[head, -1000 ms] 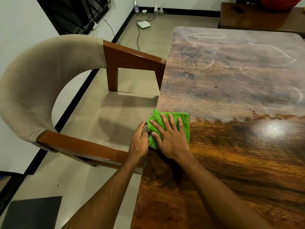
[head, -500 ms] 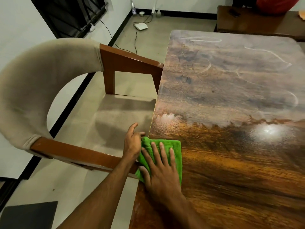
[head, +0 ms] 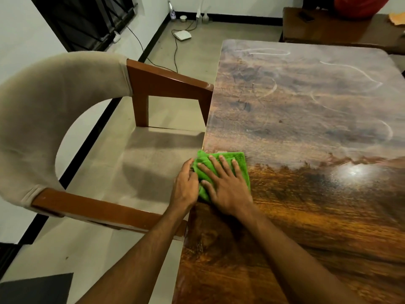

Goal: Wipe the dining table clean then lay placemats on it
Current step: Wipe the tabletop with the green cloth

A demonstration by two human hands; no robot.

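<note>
A folded green cloth (head: 237, 160) lies at the left edge of the wooden dining table (head: 306, 128). My right hand (head: 225, 185) presses flat on the cloth, fingers spread. My left hand (head: 185, 185) sits at the table's edge, its fingers curled against the cloth's left side. The far part of the tabletop looks dull and hazy with pale curved streaks. The near part is dark, glossy and wet-looking, with a light glare. No placemats are in view.
A chair (head: 65, 119) with a beige padded back and brown wooden arms stands tight against the table's left side. A dark wooden bench (head: 339, 29) with a red object is beyond the far end. Cables and a white box (head: 182, 35) lie on the floor.
Both hands and the cloth slid toward me along the left edge, then back away to the boundary between the dull and glossy areas.
</note>
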